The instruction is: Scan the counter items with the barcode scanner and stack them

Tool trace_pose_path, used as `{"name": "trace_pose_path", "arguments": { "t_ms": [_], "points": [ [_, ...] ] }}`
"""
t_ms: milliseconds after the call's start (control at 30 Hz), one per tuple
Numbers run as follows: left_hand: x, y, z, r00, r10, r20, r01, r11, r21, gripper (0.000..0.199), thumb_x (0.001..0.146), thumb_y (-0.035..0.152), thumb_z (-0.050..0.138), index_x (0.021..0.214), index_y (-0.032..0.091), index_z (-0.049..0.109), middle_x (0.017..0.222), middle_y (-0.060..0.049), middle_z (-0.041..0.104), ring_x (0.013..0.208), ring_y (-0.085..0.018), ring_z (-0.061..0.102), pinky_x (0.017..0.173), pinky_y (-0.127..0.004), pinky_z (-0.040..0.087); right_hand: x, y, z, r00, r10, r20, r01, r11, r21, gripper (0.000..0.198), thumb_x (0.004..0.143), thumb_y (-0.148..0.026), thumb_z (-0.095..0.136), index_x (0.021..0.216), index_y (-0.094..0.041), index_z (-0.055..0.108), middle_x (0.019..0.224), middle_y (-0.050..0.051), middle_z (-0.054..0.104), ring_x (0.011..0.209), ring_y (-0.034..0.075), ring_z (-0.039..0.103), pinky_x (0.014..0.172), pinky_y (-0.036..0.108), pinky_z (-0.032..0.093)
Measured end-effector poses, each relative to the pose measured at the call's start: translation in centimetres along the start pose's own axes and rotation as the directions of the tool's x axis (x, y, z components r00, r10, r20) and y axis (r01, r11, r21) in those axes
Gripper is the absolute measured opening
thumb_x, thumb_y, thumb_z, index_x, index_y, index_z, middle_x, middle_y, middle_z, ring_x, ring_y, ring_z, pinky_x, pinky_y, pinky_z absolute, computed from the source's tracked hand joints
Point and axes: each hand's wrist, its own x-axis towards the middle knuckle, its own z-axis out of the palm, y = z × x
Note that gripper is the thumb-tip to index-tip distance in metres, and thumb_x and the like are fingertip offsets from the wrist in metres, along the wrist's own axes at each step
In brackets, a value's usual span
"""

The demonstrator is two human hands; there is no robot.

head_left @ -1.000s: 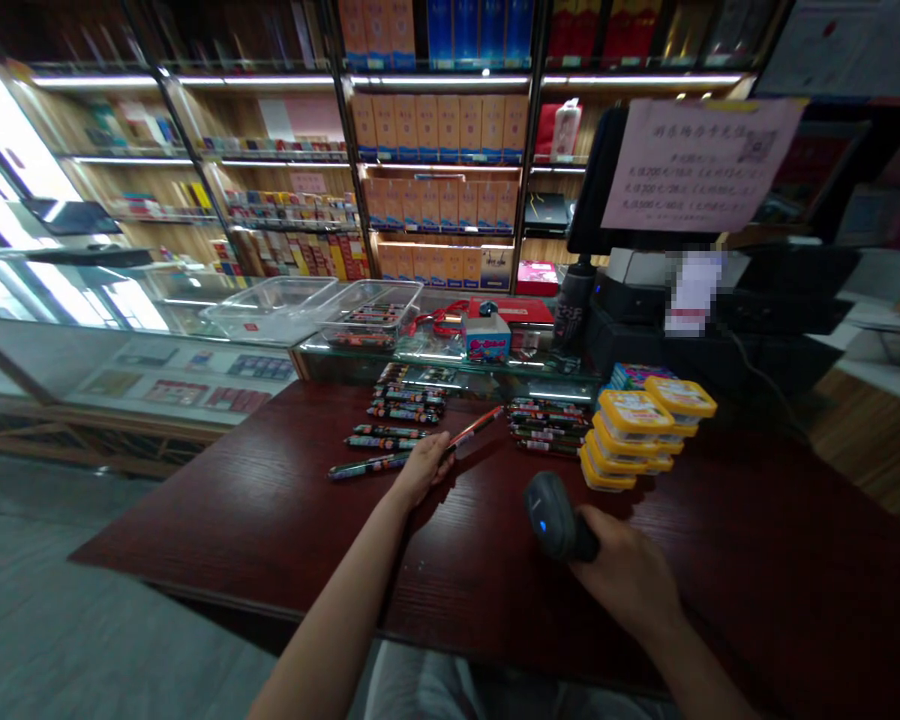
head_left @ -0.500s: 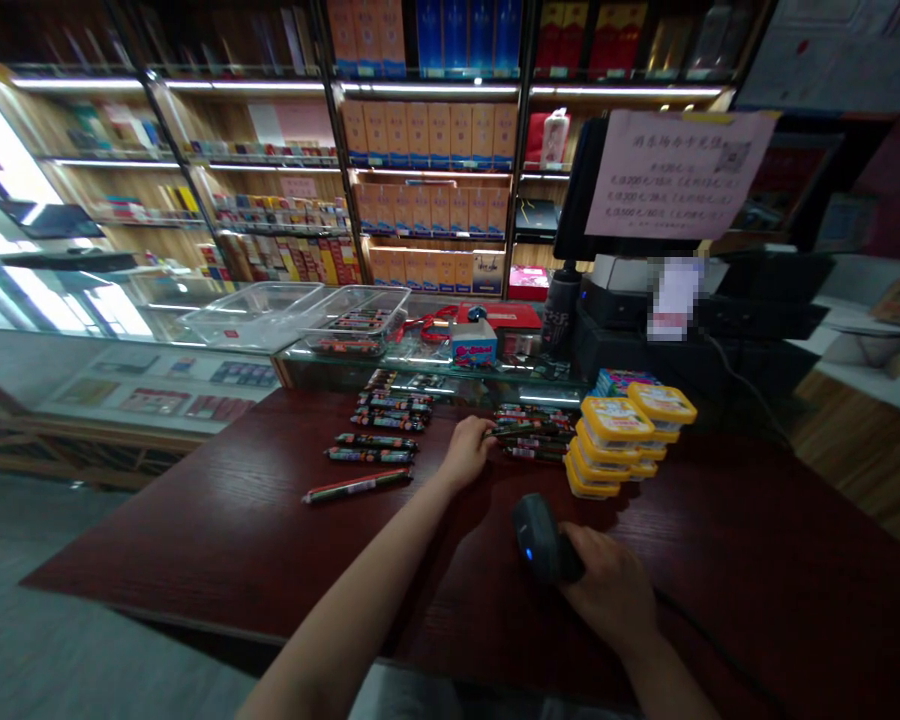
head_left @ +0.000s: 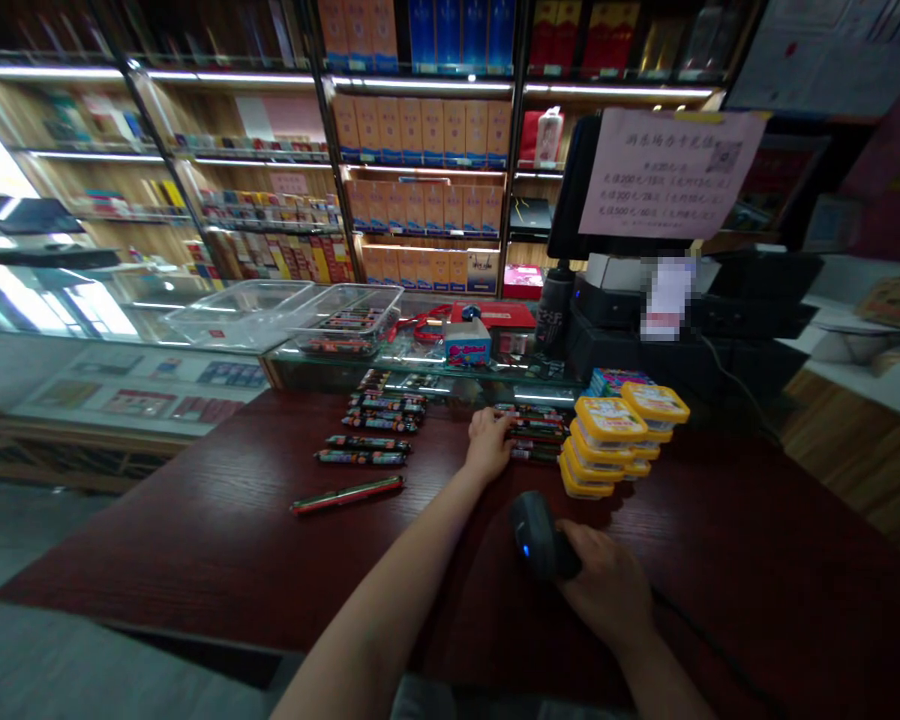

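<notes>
My right hand (head_left: 607,580) is wrapped round the handle of a dark barcode scanner (head_left: 537,535) with a lit blue light, held over the front of the counter. At the back of the counter, my left hand (head_left: 489,440) has its fingers curled at the left ends of a pile of thin wrapped sticks (head_left: 538,450). It seems to grip one of them, though the fingertips are partly hidden. Left of that hand, more wrapped sticks (head_left: 364,457) lie in a loose column. One red and green stick (head_left: 349,494) lies apart, nearest the front.
Yellow-lidded tubs (head_left: 607,420) are stacked right of the pile. Behind them stands a monitor (head_left: 566,190) with a paper sign. A clear plastic bin (head_left: 386,305) holding sticks and a small blue box (head_left: 469,350) are on the glass ledge. The scanner's cable (head_left: 709,640) trails right.
My left hand has shifted slightly right and farther onto the right-hand pile. The scanner stays nearly still in my right hand. The camera view has turned slightly.
</notes>
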Motion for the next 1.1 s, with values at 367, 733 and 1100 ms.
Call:
{"name": "trace_pose_path", "arguments": {
  "t_ms": [367, 733, 1100],
  "points": [
    [-5.1, -3.8, -7.0, 0.996, 0.086, -0.004, -0.085, 0.994, 0.061, 0.03, 0.077, 0.019, 0.06, 0.107, 0.022, 0.061, 0.108, -0.006, 0.053, 0.106, -0.023, 0.044, 0.096, -0.039, 0.036, -0.2, -0.6, -1.0, 1.0, -0.019, 0.015, 0.02, 0.998, -0.052, 0.027, 0.076, -0.015, 0.053, 0.101, -0.019, 0.06, 0.096, 0.005, 0.07, 0.084, 0.02, 0.064, 0.073, 0.029, 0.043],
    [-14.5, -13.0, -20.1, 0.985, -0.081, 0.154, 0.059, 0.988, 0.142, 0.061, 0.057, 0.039, 0.078, 0.112, 0.021, 0.059, 0.112, -0.008, 0.059, 0.108, -0.028, 0.049, 0.095, -0.04, 0.037, -0.5, 0.8, -0.5, 0.995, -0.096, 0.015, 0.097, 0.993, -0.07, 0.027, 0.078, -0.029, 0.056, 0.104, -0.02, 0.06, 0.093, 0.003, 0.071, 0.079, 0.02, 0.067, 0.065, 0.028, 0.045],
    [-12.0, -12.1, -16.1, 0.973, -0.207, 0.099, 0.222, 0.96, -0.172, 0.021, 0.074, 0.033, 0.057, 0.085, 0.017, 0.063, 0.086, -0.004, 0.063, 0.087, -0.02, 0.056, 0.081, -0.032, 0.044, -0.6, -0.1, -0.9, 0.999, -0.053, -0.012, 0.052, 0.996, -0.07, 0.024, 0.078, -0.02, 0.051, 0.101, -0.021, 0.059, 0.093, 0.004, 0.07, 0.08, 0.021, 0.066, 0.068, 0.029, 0.044]
  ]
}}
